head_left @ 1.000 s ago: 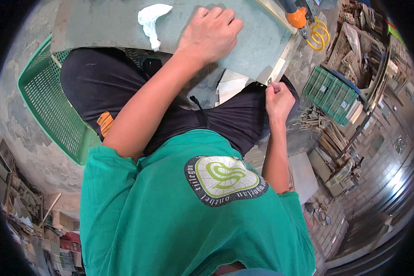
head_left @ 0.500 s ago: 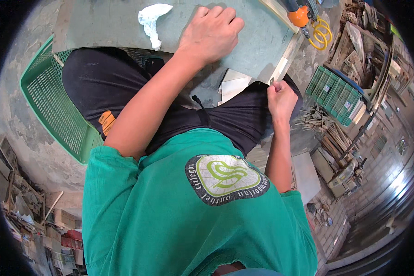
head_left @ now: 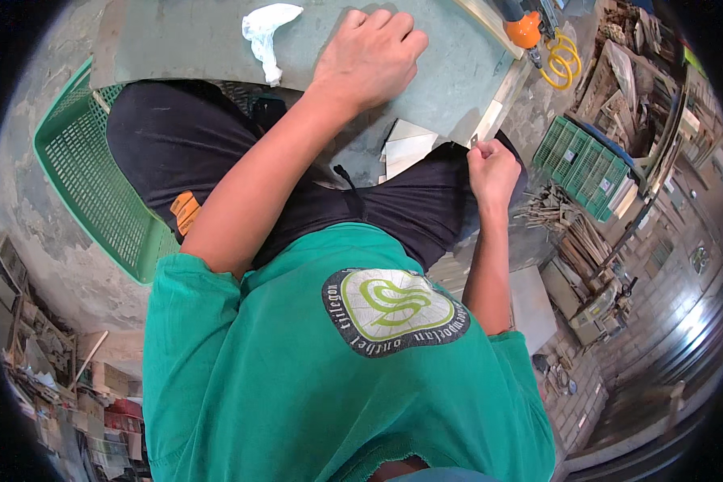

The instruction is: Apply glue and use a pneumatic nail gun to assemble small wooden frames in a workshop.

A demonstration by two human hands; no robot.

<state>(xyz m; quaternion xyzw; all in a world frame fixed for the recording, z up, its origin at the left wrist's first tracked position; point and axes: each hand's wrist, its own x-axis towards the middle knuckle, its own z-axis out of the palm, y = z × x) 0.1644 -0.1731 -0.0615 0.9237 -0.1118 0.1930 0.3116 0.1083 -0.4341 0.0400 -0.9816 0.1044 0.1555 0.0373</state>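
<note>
My left hand (head_left: 368, 60) rests on the grey-green tabletop (head_left: 438, 100) with its fingers curled under; what they hold, if anything, is hidden. At the table's near right corner, my right hand (head_left: 494, 173) is closed in a pinch on a small flat piece with a dark spot (head_left: 474, 140). This piece sits against the end of a pale wooden strip (head_left: 488, 119) along the table's right edge. A crumpled white plastic bag (head_left: 263, 40) lies on the tabletop, left of my left hand.
Beyond the right edge is an orange-bodied tool (head_left: 524, 30) with a yellow coiled hose (head_left: 562, 63). A green plastic basket (head_left: 96, 181) stands at my left. Green crates (head_left: 582, 165) and scrap wood (head_left: 566, 221) lie to the right. Pale boards (head_left: 410, 149) show below the table edge.
</note>
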